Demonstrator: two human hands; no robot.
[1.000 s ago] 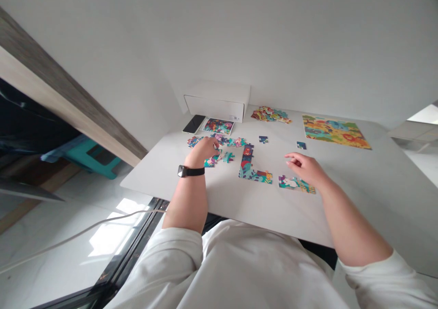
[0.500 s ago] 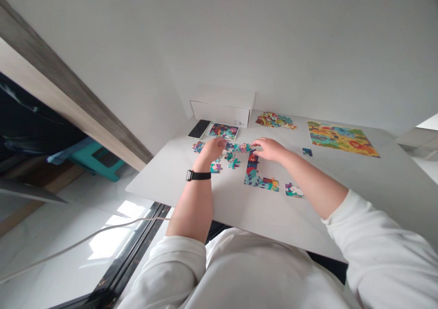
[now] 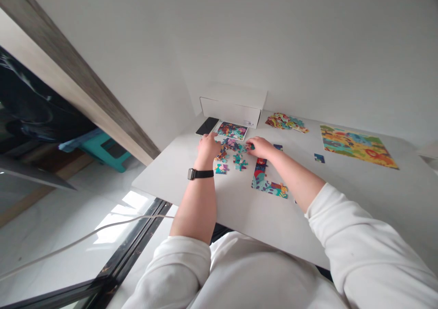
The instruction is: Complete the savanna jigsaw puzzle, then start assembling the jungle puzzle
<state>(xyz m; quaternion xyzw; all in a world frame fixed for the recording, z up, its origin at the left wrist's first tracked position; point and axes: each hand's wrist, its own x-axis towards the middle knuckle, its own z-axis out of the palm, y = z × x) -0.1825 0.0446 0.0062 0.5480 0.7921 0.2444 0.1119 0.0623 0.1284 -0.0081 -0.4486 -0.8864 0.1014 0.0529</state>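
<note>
My left hand (image 3: pixel 207 146), with a black-banded watch (image 3: pixel 201 174) on the wrist, lies at the left edge of the loose puzzle pieces (image 3: pixel 231 145). Its fingers are apart, with the tips touching or just over pieces there. On the right side of this group, my right hand (image 3: pixel 259 147) pinches a dark teal puzzle piece (image 3: pixel 251 147). Below it, an L-shaped run of joined pieces (image 3: pixel 260 181) lies partly behind my right forearm. One pink and teal piece (image 3: pixel 221 169) sits apart, nearer me. Past my right wrist shows a dark blue piece (image 3: pixel 278 147).
A picture card (image 3: pixel 232 130) and a phone (image 3: pixel 207 126) lie before a white box (image 3: pixel 232 109). Further right are a heap of yellowish pieces (image 3: pixel 286 122), a single blue piece (image 3: pixel 319 158) and a finished animal puzzle (image 3: pixel 359 146). A wall borders the table (image 3: pixel 239 208) behind.
My right hand has moved left from the top of the L-shaped run to the loose pieces, uncovering a dark blue piece. My left hand has shifted to their left edge. The view has turned slightly.
</note>
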